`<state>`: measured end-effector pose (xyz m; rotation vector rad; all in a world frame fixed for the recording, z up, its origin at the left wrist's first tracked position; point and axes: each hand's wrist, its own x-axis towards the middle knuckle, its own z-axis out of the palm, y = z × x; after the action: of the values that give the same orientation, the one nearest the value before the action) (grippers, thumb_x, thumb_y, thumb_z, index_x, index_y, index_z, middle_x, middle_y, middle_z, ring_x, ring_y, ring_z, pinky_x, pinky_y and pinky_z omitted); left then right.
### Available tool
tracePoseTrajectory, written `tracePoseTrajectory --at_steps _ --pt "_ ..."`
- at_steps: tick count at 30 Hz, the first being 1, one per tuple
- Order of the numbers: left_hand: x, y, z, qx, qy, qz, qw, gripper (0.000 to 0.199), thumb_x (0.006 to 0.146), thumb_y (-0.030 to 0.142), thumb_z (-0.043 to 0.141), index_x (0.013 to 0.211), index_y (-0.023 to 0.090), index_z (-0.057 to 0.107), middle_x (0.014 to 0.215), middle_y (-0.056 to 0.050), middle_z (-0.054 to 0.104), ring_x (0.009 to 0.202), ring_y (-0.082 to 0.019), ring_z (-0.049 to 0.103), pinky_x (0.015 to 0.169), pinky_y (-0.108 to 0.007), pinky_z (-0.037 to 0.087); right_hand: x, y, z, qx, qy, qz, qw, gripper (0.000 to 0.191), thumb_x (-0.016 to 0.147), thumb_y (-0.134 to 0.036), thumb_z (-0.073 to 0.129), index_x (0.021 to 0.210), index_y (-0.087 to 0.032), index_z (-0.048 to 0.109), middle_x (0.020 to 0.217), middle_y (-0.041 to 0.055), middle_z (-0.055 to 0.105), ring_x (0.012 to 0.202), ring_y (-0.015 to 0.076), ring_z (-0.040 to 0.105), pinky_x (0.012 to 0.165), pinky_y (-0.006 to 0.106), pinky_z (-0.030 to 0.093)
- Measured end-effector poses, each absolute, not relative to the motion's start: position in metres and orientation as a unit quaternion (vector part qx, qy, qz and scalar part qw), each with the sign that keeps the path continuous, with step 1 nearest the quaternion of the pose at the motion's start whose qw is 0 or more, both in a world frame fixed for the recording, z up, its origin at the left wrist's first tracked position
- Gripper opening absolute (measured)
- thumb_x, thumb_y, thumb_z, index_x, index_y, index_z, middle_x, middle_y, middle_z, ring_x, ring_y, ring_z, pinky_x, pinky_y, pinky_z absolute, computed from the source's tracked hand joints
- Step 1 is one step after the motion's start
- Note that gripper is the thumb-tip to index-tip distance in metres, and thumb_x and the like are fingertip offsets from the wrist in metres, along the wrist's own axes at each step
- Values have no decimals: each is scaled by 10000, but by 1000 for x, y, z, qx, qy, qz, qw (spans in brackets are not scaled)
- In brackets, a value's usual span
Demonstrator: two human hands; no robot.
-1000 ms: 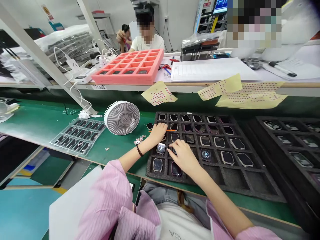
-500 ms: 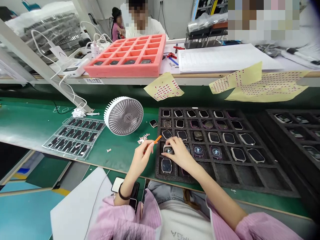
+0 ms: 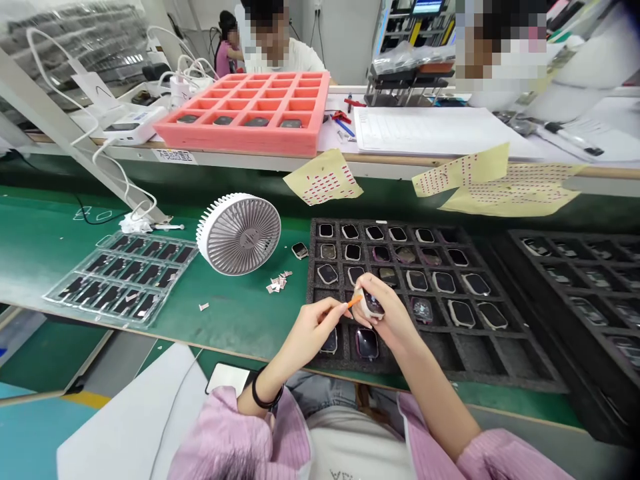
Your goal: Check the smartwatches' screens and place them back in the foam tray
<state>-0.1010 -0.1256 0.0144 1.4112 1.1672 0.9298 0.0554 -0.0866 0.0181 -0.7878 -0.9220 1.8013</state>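
My left hand (image 3: pixel 317 328) pinches a thin orange stick (image 3: pixel 355 301), its tip against the edge of a smartwatch case (image 3: pixel 371 305). My right hand (image 3: pixel 393 313) grips that watch, tilted and lifted above a dark foam tray (image 3: pixel 487 381). Fingers cover part of the case, and the exact kind of the stick's tip is hidden. More watch cases without straps lie in the tray's compartments, among them one with a purplish edge (image 3: pixel 367 343) just below my hands. A single watch (image 3: pixel 300 251) lies on the green mat beside the tray.
A white fan (image 3: pixel 240 235) stands left of the tray, near small pale scraps (image 3: pixel 279 283) and a clear plastic tray of dark parts (image 3: pixel 125 277). Another dark tray (image 3: pixel 565 293) is at right. A pink foam tray (image 3: pixel 240 137) sits on the shelf; people are beyond it.
My right hand has lifted the watch out of its compartment and moved it right. My left hand has followed, bringing the orange stick to the case. The camera view has shifted slightly.
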Motion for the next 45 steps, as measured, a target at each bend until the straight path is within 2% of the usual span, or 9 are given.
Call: tracePoseTrajectory --at_steps 7,21,27,31,34,36,45 --pt "-99 -124 19 596 479 371 528 398 912 421 476 806 113 705 551 42 407 527 -81 305 510 -223 240 62 -83 20 -301 -369 746 465 235 820 -356 676 750 -186 528 471 -89 464 323 45 339 322 163 274" --pt "-97 -125 20 577 469 387 546 437 888 467 489 819 106 726 510 39 394 497 -81 284 483 -225 224 62 -86 26 -264 -364 775 445 295 841 -378 637 709 -210 434 432 -109 378 321 46 252 337 179 233" --pt "-100 -124 24 587 465 379 543 420 886 446 505 809 103 733 535 30 403 520 -79 297 486 -221 230 62 -86 25 -267 -371 779 429 273 846 -378 633 735 -209 450 439 -107 393 332 50 250 355 189 225" --pt "-100 -123 30 564 446 369 589 472 847 520 552 742 87 710 520 41 348 498 -63 260 464 -221 191 58 -90 23 -247 -360 800 411 347 813 -470 650 744 -226 414 418 -130 320 338 47 146 366 185 186" --pt "-96 -124 29 532 427 388 620 515 816 582 574 697 93 682 475 60 310 453 -47 227 437 -219 164 52 -93 22 -243 -341 805 421 371 804 -526 640 793 -242 402 388 -151 269 324 56 94 376 199 217" --pt "-92 -126 25 507 419 411 631 523 804 602 582 690 99 672 456 66 314 427 -39 229 421 -213 159 48 -95 21 -250 -324 803 434 377 789 -526 656 815 -246 405 378 -155 263 324 62 90 383 208 245" --pt "-87 -122 6 413 442 432 668 547 732 666 621 666 123 599 449 91 314 366 -17 208 359 -190 138 41 -88 15 -280 -285 795 455 320 781 -451 676 779 -232 444 389 -138 247 350 60 128 361 196 179"
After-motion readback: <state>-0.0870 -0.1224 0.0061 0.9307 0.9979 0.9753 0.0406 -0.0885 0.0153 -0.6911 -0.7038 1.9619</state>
